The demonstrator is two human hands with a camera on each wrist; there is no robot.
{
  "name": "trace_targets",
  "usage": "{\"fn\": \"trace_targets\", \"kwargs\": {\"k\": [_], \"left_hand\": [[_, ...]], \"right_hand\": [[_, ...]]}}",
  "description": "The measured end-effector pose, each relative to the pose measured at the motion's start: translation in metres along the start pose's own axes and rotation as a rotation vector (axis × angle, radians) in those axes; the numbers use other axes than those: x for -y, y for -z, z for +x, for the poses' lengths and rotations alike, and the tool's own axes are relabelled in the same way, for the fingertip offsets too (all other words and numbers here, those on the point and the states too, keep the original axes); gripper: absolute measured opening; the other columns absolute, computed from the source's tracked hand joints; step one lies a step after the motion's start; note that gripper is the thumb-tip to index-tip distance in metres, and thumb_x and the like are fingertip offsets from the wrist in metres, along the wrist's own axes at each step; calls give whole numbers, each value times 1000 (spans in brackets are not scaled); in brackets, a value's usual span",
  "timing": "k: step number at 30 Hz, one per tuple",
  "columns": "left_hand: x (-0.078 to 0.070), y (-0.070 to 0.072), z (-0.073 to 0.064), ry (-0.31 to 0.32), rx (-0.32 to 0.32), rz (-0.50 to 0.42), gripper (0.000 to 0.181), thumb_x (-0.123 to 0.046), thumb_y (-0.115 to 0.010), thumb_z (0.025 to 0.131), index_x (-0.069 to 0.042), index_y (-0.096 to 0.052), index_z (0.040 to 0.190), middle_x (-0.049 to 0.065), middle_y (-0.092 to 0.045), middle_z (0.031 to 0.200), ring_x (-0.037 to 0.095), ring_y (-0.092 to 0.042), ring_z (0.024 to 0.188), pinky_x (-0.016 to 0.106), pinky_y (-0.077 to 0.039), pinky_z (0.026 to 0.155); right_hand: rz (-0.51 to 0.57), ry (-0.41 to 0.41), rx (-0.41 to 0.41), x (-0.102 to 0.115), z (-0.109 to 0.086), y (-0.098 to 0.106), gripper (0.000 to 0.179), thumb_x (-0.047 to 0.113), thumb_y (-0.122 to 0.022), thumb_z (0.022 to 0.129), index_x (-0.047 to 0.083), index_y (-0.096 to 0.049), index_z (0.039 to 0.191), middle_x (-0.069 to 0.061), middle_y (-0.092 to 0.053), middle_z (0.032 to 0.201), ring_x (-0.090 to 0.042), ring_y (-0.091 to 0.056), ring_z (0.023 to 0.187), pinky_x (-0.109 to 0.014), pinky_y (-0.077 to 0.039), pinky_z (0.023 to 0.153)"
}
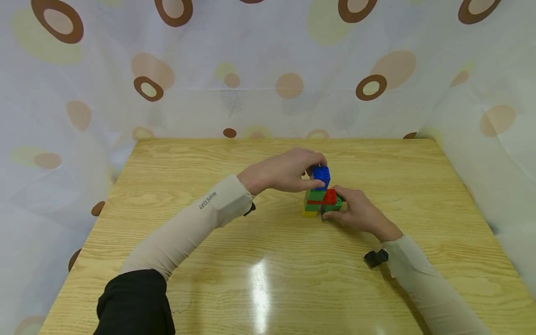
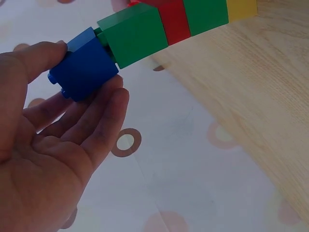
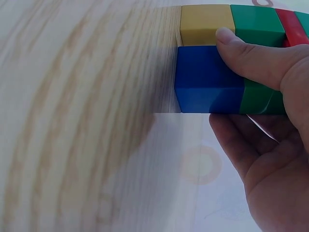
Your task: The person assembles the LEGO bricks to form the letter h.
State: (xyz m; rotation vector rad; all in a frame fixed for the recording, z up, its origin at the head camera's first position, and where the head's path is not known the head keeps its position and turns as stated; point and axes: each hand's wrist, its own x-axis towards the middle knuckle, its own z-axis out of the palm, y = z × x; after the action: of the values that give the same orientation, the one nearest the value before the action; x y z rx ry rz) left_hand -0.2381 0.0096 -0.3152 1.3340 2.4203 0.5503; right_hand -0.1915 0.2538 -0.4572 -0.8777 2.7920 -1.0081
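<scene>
A small tower of toy building bricks stands on the table. From the bottom it runs yellow (image 3: 206, 25), green (image 3: 257, 24), a red brick (image 1: 330, 196) jutting right, and another green brick (image 2: 137, 37). On top is a blue brick (image 1: 321, 173), pinched by my left hand (image 1: 286, 171) between thumb and fingers. Green studs show in a narrow, uneven gap under it in the left wrist view. My right hand (image 1: 356, 209) grips a second stack beside the tower, a blue brick (image 3: 210, 82) below a green brick (image 3: 264, 96), beneath the red overhang.
The wooden table (image 1: 201, 260) extends on all sides of the bricks. Patterned cloth (image 1: 259, 56) hangs behind it and along both sides. A small black device (image 1: 376, 258) is at the right wrist, above the tabletop.
</scene>
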Motion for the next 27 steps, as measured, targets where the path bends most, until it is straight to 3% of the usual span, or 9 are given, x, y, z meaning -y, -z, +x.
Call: {"fn": "trace_targets", "kwargs": {"k": [11,19,27], "left_hand": [[-5,2,1,27,29,44,43,-31,-63,101,-5,-54,134,4,-65,121,12,-63,102,21,-51,91],[-17,-1,3,82,58,216,44,-35,-60,103,-5,-53,134,6,-63,122,16,-60,105,25,-51,92],[-20,-4,3,90,45,238,43,-35,-63,102,-6,-59,133,5,-66,121,17,-62,107,26,-52,93]], "right_hand": [[8,-2,-5,0,0,-1,42,16,-84,84,9,-63,119,-3,-75,107,-22,-73,98,-40,-59,84],[31,-2,-6,0,-1,-1,41,16,-83,85,10,-63,120,-2,-75,109,-21,-72,98,-39,-59,84],[31,26,-14,-3,-1,-3,42,17,-83,85,11,-63,121,-2,-75,110,-22,-72,100,-40,-59,85]]}}
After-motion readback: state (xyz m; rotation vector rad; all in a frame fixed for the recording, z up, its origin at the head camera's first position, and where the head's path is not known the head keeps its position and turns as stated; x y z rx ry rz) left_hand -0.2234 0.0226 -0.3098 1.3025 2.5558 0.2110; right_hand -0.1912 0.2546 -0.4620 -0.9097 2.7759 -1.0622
